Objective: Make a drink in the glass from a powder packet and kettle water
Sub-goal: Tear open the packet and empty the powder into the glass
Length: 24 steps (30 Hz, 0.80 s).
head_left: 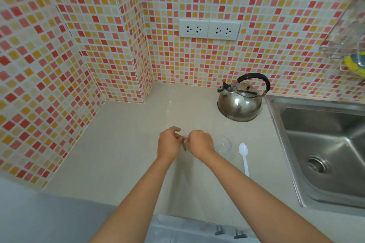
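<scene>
My left hand [169, 142] and my right hand [199, 142] meet above the counter, fingers curled. Together they pinch a thin powder packet [184, 145]. It shows only as a narrow dark sliver between the fingertips. Just right of my right hand stands a clear empty glass [223, 144], partly hidden by that hand. A white plastic spoon [244, 156] lies to the right of the glass, bowl pointing away from me. The steel kettle [239, 103] with a black handle sits at the back of the counter, beyond the glass.
A steel sink [324, 150] fills the right side, its rim close to the spoon. The pale counter [122, 144] stretches left to the tiled corner wall. Two double sockets [209, 29] are on the back wall. A wire rack [347, 49] hangs at upper right.
</scene>
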Each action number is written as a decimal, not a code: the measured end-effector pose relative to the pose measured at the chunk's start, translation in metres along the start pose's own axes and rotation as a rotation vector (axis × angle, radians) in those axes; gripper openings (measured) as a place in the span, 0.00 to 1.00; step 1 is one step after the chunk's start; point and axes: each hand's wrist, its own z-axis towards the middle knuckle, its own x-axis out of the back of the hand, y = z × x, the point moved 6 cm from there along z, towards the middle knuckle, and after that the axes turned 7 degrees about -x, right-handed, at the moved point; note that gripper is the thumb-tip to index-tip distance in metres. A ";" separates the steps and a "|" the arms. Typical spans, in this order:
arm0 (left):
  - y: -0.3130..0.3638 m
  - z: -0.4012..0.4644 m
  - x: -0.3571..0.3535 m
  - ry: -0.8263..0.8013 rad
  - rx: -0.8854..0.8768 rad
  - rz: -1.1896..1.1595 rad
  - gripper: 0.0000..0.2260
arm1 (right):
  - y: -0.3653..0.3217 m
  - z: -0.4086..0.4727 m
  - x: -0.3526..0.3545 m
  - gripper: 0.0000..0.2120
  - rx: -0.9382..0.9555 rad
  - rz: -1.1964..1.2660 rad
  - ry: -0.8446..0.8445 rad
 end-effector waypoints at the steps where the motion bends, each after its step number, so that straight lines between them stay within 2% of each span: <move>1: 0.005 -0.001 0.001 0.017 0.043 -0.033 0.10 | 0.001 -0.003 0.006 0.13 -0.024 0.023 0.006; 3: 0.014 -0.004 0.000 0.015 0.105 -0.063 0.07 | 0.003 -0.010 0.016 0.12 -0.054 0.057 0.025; 6: 0.021 -0.013 -0.004 -0.014 0.177 -0.084 0.19 | 0.004 -0.023 0.028 0.11 -0.077 0.106 0.051; 8: 0.026 -0.019 -0.006 -0.016 0.226 -0.145 0.20 | 0.005 -0.032 0.035 0.13 -0.086 0.126 0.086; 12: 0.038 -0.026 -0.006 0.008 0.292 -0.285 0.14 | 0.011 -0.048 0.048 0.17 -0.100 0.162 0.131; 17: 0.049 -0.033 -0.013 -0.083 0.291 -0.414 0.04 | 0.024 -0.063 0.060 0.16 -0.129 0.272 0.131; 24: 0.072 -0.042 -0.006 -0.165 0.179 -0.278 0.08 | 0.037 -0.073 0.072 0.12 -0.163 0.543 0.048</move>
